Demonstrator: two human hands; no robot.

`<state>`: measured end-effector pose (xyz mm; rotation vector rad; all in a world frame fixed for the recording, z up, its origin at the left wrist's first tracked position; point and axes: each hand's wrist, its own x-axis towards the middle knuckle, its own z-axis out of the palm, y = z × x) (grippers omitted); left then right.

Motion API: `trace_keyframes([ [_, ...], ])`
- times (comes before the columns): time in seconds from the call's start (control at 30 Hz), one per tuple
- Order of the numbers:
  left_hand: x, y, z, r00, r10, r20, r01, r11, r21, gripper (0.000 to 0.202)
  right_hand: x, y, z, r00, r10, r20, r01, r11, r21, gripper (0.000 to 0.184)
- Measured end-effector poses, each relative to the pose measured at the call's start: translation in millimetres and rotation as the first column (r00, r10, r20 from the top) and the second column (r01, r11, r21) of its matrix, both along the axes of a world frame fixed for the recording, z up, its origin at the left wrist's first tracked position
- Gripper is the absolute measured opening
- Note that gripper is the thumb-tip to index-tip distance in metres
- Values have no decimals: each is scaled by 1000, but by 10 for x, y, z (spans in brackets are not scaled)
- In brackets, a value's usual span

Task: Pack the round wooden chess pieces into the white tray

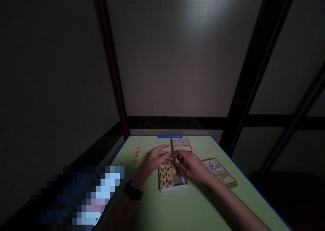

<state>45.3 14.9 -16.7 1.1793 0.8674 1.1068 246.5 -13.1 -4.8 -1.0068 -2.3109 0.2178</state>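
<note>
A shallow grey box tray lies on the green table, partly filled with several round pale game pieces bearing dark and red marks. My left hand hovers over the tray's far left corner, fingers stretched out and apart. My right hand sits at the tray's far right corner, fingertips pinched on a round piece. A dark watch is on my left wrist.
Several loose round pieces lie on the table to the left. A printed box lid lies just beyond the tray, another printed box to the right. The table has a blue edge; a blurred patch is at lower left.
</note>
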Motion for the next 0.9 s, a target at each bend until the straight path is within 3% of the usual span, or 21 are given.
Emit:
trace_keyframes([
  [0.1, -39, 45, 41, 972, 236, -5, -235, 970, 65, 49, 34, -19, 36, 991, 21, 132, -16, 999, -37, 25],
  [0.2, -73, 66, 57, 943, 334, 2, -332, 938, 96, 43, 4, -38, -41, 966, -20, 258, 16, 1000, 17, 26],
  [0.33, -83, 44, 77, 949, 316, 9, -315, 942, 116, 43, -64, -40, -158, 926, -98, 363, 62, 992, 110, 26],
  [0.57, -68, -2, 118, 951, 310, 9, -308, 942, 133, 44, -120, -37, -165, 885, -106, 453, 83, 994, 69, 23],
  [0.9, -71, -11, 128, 954, 298, -11, -293, 943, 161, 34, 16, 12, 41, 956, -106, 274, 139, 985, -106, 16],
])
